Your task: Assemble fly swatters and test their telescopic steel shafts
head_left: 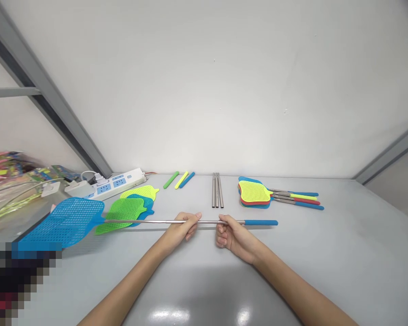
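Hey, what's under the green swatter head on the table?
A blue head shows partly beneath the green head; its covered part, and anything else hidden there, can't be seen.

Your left hand point(182, 231) and right hand point(237, 236) hide bits of the metal rod point(209, 222); your forearms point(292, 283) cut off at near edge, bagged goods point(7, 197) cut off left, near-left patch point(15, 280) pixelated.

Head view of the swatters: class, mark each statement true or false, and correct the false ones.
1. The left hand and right hand both hold the long blue swatter. True.
2. Its handle is red. False: it is blue.
3. Three metal tubes lie beyond the hands. True.
4. The power strip is right of the tubes. False: it is left of them.
5. The loose sleeves are green, yellow and blue. True.
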